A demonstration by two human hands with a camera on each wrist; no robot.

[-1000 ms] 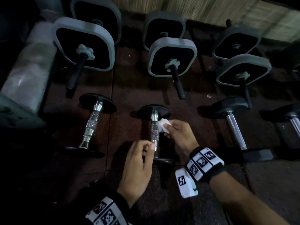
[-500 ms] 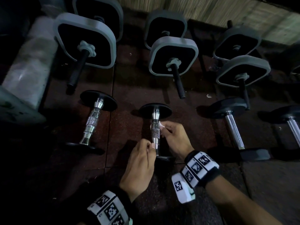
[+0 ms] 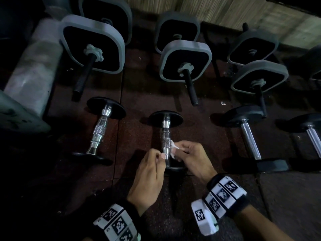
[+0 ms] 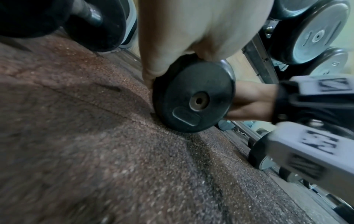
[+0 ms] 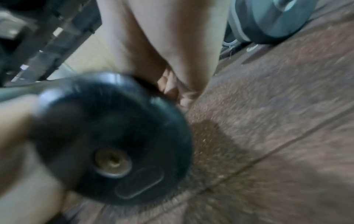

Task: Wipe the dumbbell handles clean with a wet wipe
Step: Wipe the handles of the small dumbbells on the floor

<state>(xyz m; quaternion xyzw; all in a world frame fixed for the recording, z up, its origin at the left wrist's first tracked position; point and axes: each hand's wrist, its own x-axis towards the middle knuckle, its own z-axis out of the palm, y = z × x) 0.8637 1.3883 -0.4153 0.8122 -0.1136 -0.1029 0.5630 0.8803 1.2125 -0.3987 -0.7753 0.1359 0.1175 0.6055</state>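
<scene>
A small dumbbell with a chrome knurled handle (image 3: 165, 141) and black round plates lies on the rubber floor at centre. My right hand (image 3: 189, 154) pinches a white wet wipe (image 3: 173, 149) against the handle's right side. My left hand (image 3: 151, 173) grips the near end of the handle, fingertips curled on it. The near plate (image 4: 193, 97) fills the left wrist view, with my left fingers (image 4: 153, 71) behind its rim. The right wrist view shows the same plate (image 5: 113, 139), blurred, and my right fingers (image 5: 172, 89) beyond it.
A matching chrome dumbbell (image 3: 99, 132) lies to the left, and two longer ones (image 3: 250, 140) to the right. Grey square-plate dumbbells (image 3: 185, 63) stand in a row behind. A concrete block (image 3: 29, 72) is at the left, and a wooden wall (image 3: 225, 11) is at the back.
My right hand has slid the wipe down the handle toward me, from near the far plate to the knurled middle. My left hand keeps its hold on the near end.
</scene>
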